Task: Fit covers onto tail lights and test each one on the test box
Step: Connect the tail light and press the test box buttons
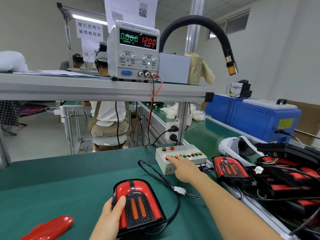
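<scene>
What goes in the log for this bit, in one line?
step: test | left hand: holds tail light | right hand: finger on test box button | supply: 12.00 V, 0.000 A

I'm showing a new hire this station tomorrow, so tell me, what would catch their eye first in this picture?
Probably the glossy red-and-black tail light at near centre of the green bench, gripped by the left hand, while the right hand puts a fingertip on the buttons of the test box. On the shelf above, the power supply glows 0.000 A and 12.00 V; a heap of other lights sits at the right.
</scene>
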